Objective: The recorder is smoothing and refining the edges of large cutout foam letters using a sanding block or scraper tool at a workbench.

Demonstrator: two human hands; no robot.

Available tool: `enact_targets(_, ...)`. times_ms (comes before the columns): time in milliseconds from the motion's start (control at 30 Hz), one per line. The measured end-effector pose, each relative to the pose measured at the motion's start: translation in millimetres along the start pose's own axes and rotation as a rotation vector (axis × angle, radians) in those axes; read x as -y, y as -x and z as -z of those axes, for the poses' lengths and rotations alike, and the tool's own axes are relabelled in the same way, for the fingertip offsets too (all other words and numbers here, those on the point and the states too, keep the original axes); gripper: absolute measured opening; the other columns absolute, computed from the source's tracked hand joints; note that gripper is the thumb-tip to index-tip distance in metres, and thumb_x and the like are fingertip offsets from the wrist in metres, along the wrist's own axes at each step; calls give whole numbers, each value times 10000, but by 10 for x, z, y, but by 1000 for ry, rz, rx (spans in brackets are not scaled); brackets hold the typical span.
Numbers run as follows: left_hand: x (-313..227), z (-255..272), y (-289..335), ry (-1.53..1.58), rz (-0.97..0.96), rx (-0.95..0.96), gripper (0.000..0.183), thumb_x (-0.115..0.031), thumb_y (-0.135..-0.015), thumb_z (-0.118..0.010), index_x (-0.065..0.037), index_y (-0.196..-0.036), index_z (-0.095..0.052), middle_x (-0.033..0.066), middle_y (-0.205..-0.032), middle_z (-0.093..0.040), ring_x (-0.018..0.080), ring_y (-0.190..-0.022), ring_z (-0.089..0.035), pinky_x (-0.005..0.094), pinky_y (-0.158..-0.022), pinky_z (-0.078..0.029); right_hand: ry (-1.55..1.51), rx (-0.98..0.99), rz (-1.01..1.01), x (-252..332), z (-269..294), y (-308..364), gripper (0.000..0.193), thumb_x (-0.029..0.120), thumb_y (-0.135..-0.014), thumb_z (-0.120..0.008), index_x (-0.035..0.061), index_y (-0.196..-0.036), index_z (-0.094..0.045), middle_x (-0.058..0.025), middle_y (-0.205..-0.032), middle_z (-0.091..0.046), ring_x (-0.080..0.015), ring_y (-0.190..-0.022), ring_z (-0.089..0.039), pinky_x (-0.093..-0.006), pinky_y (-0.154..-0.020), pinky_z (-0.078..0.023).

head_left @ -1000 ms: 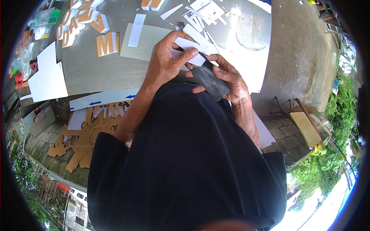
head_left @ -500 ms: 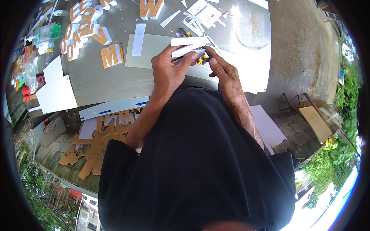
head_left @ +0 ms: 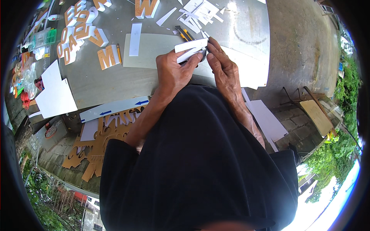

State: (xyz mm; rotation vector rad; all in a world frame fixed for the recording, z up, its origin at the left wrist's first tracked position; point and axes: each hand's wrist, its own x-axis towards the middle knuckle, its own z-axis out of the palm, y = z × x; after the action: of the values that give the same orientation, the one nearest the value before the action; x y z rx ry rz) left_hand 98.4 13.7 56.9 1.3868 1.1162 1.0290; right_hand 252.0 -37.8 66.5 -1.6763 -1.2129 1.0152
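Observation:
My left hand [head_left: 173, 71] is closed on a white letter-like piece [head_left: 190, 45] made of foam-board strips, thumb in front and fingers behind. My right hand [head_left: 225, 71] is at the right end of that piece, its fingers bent together. A thin dark item shows at the right fingertips, too small to name. Just beyond the held piece lies a black-and-yellow utility knife [head_left: 185, 32] on the metal table. A grey-white sheet [head_left: 148, 42] lies under the work, with a loose white strip [head_left: 135, 39] on it.
Brown-faced white letters [head_left: 108, 56] and a pencil [head_left: 119, 54] sit at the left. White offcuts [head_left: 200, 13] are heaped at the far side. A white board [head_left: 58, 90] overhangs the near left edge. Below the table are brown cut-out sheets [head_left: 110, 134] and a wooden-topped stand [head_left: 316, 115].
The held piece has tilted, its right end rising, and my right fingers have straightened upward along it. A yellow item seen between my hands earlier is now out of sight. The view has shifted slightly.

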Motion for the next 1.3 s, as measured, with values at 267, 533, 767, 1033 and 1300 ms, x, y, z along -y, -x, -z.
enact_targets(267,-67,-80,8,-233,-169,-18,195,-45,-844,-751,53,-1010,-720,164,-827,-745,192,-712,-738,293,-603,-561,103,-49,15,134,-25,33,311,173,-983,-587,14,-1237,-669,-115,-1331,-642,-261,-895,-640,-391,-884,-507)
enact_targets(533,-49,-146,59,-255,-211,-33,133,-18,-837,-713,36,-952,-673,184,-793,-705,335,-712,-718,360,-608,-555,169,-100,-43,123,-88,92,290,129,-956,-605,-10,-1200,-679,-166,-1264,-669,-281,-901,-626,-402,-855,-509)
enact_targets(767,-48,-166,65,-343,-240,-12,162,-29,-836,-744,42,-976,-705,168,-815,-733,224,-696,-740,312,-602,-563,349,-90,110,-49,-95,81,273,89,-935,-610,-11,-1178,-684,-177,-1254,-669,-358,-1015,-625,-425,-896,-506)
enact_targets(1033,35,-116,66,-242,-180,-49,183,-14,-823,-728,44,-991,-682,197,-825,-720,322,-739,-736,347,-628,-566,261,-128,-2,185,10,179,286,76,-945,-588,-16,-1203,-670,-167,-1237,-680,-337,-1042,-622,-416,-926,-501)
enact_targets(1300,32,-171,52,-267,-203,-23,230,-25,-825,-752,54,-1036,-709,172,-876,-751,227,-775,-755,307,-657,-585,276,-78,10,103,-57,141,280,76,-925,-617,-3,-1187,-679,-158,-1219,-688,-351,-992,-626,-430,-895,-500)
